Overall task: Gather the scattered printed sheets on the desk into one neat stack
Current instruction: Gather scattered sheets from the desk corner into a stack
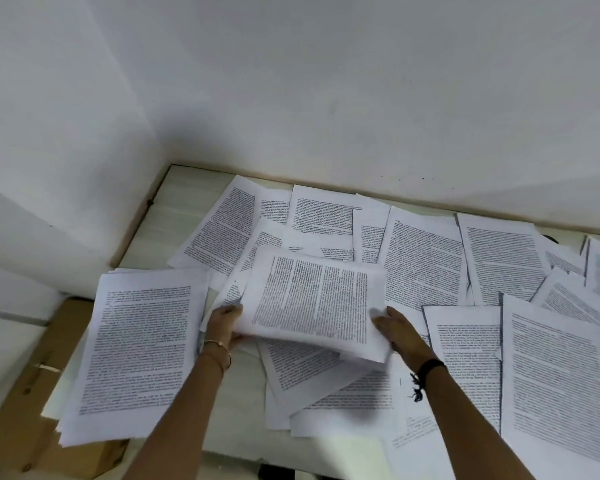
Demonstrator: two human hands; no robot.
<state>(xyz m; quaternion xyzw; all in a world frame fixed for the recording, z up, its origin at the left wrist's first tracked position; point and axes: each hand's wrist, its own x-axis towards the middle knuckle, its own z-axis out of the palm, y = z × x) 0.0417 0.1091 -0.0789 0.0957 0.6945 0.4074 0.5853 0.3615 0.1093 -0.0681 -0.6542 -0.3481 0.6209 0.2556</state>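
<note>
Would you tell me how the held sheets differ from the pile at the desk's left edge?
The held sheets are lifted and bowed between the left hand and right hand; the pile lies flat, untouched. The held sheets' text runs sideways; the pile's reads upright. Both are white printed pages.

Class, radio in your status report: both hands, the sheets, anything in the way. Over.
Left hand grips sheaf; right hand flat against its edge. Stack at left, loose sheets across desk. No obstruction seen.

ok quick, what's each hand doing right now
Left hand: grips the lifted sheets at their left edge.
Right hand: open, flat against their right edge.
</note>
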